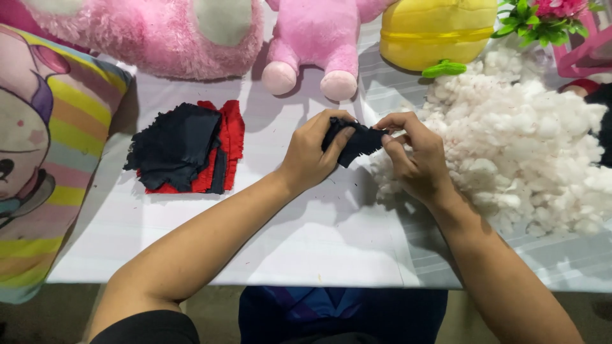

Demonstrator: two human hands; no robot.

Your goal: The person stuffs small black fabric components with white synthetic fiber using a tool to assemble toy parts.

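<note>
Both hands meet over the white table (306,242). My left hand (312,153) and my right hand (414,159) both pinch a small dark navy fabric piece (360,143) with frayed edges, held just above the tabletop. To the right of it, touching my right hand, lies a big heap of white fluffy stuffing (523,140). Left of my hands rests a stack of dark navy and red fabric squares (188,146), apart from both hands.
Along the far edge stand a fuzzy pink plush toy (159,32), a smoother pink plush with round feet (319,38) and a yellow plush (433,28). A striped cartoon pillow (44,159) lies at left. Green leaves with pink flowers (542,19) sit top right.
</note>
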